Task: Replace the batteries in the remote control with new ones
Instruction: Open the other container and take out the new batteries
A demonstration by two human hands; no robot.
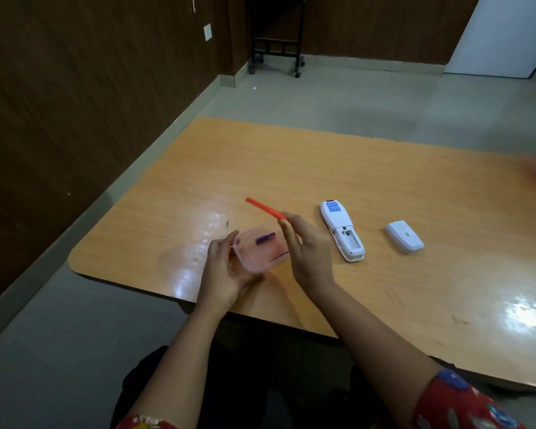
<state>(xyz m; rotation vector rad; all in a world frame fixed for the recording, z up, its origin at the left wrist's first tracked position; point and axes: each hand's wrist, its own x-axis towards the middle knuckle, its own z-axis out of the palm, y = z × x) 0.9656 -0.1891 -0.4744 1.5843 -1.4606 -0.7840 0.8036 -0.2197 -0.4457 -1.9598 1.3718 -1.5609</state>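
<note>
While we are cupping the clear box (248,265) in our left grip (226,267) and pinching its orange lid (262,209) raised in our right grip (308,252), purple batteries (264,237) are lying inside; farther off, the remote (341,230) is lying open on the table (384,181), seemingly empty and awaiting refilling, its cover (404,236) lying beside it.

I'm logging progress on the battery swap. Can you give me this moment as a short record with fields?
left hand: holds clear container at its near left side
right hand: pinches orange lid, lifted off the container
batteries: purple, lying inside the container
remote: face down on table, compartment open, looks empty
battery cover: on table, right of remote, apart from it
</note>
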